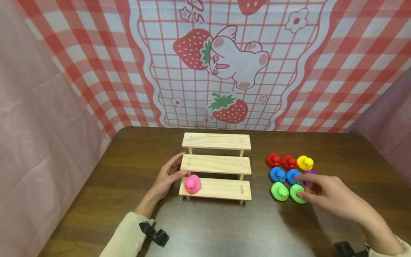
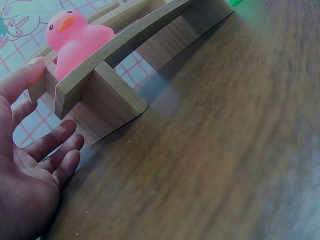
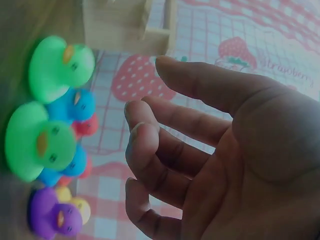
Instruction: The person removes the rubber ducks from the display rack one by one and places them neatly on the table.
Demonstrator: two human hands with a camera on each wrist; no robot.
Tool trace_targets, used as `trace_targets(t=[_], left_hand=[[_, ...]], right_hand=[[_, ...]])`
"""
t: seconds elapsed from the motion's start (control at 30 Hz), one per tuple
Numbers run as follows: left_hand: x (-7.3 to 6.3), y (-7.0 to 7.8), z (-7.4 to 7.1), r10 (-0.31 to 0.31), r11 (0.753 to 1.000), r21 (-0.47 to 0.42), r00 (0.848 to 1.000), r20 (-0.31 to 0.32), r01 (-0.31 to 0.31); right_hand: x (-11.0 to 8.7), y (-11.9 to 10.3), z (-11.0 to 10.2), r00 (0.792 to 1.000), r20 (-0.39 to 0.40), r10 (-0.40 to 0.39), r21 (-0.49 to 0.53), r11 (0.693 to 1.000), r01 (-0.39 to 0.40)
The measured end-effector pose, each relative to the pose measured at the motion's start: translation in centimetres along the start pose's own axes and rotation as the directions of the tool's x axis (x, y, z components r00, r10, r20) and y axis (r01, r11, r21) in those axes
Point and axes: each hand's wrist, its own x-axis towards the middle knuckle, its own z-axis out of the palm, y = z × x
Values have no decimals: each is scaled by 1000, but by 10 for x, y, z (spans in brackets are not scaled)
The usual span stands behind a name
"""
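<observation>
A three-tier wooden stand [image 1: 216, 164] stands on the table. On the left end of its lowest step sits a pink rubber duck [image 1: 192, 184]. My left hand [image 1: 167, 176] holds the left end of the middle step between thumb and forefinger; in the left wrist view its other fingers curl loosely beside the stand. Over the duck group at the right hovers my right hand [image 1: 330, 194], thumb and fingers apart with nothing between them. It is nearest a green duck [image 1: 297, 193], partly covering it and a purple duck [image 1: 310, 176]; the right wrist view shows a gap.
Alongside are another green duck [image 1: 279, 191], two blue ducks [image 1: 277, 175], two red ducks [image 1: 274, 160] and a yellow duck [image 1: 305, 163], in close rows right of the stand. A strawberry-patterned cloth [image 1: 237, 71] hangs behind the brown table [image 1: 205, 228].
</observation>
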Motion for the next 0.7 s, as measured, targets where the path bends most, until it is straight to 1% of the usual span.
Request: trace_targets(t=[0.1,0.33,0.6,0.7], left_hand=[[0,-1,0,-1,1000,5,1000,-2,1],[0,-1,-1,-2,1000,12,1000,0,2],[0,-1,-2,4,1000,6,1000,5,-4],[0,-1,-1,3,1000,-1,1000,7,-3]], right_hand=[[6,-10,1,1000,-8,-12,1,1000,12],[24,-40,4,999,16,-28,27,999,27],[42,-70,16,990,31,-137,107,985,133],[47,-78,20,988,49,-149,129,981,141]])
